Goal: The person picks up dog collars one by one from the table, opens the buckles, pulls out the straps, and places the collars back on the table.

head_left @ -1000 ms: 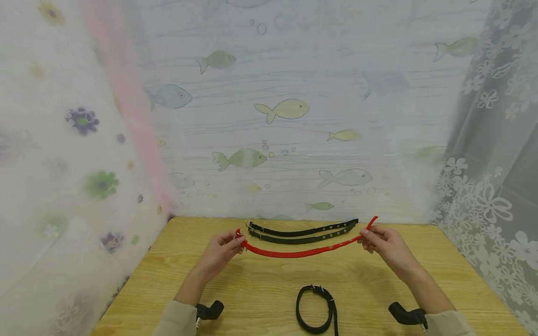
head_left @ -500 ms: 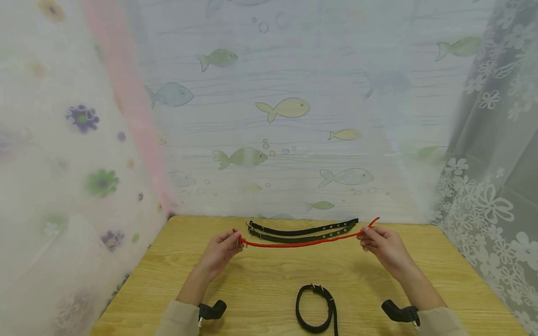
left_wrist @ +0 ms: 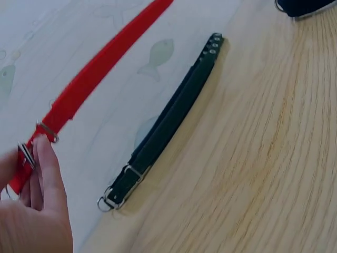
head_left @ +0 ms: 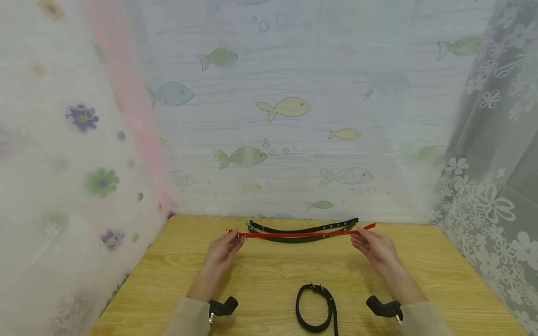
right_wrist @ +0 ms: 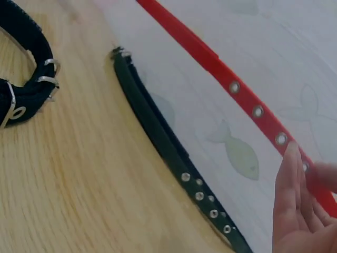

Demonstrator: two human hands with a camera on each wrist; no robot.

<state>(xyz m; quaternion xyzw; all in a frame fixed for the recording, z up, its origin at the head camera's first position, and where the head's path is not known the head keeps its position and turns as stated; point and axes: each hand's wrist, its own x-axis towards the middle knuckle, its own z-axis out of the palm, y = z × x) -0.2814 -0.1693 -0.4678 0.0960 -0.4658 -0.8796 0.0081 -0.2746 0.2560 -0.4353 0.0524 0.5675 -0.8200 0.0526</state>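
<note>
A red collar point(head_left: 294, 235) with metal eyelets and a buckle stretches nearly straight between both hands. My left hand point(head_left: 221, 251) pinches its buckle end between thumb and fingers; metal keepers and a ring show there in the left wrist view. My right hand point(head_left: 377, 247) pinches the eyelet end, with the tip sticking out past the fingers. Behind the red collar, near the table's back edge, lie two dark collars, a green one point(left_wrist: 171, 113) and a darker one point(head_left: 302, 231). From the head view the red strap partly covers them.
A black collar point(head_left: 299, 308), buckled into a loop with its tail hanging toward the front, lies on the wooden table point(head_left: 260, 275). A fish-patterned curtain point(head_left: 286, 140) rises behind the table's back edge. Black wrist mounts point(head_left: 222, 306) sit at both cuffs.
The red collar has gone from a sagging curve to nearly straight and now overlaps the dark collars in view. Both hands have moved slightly farther forward, the right one also inward.
</note>
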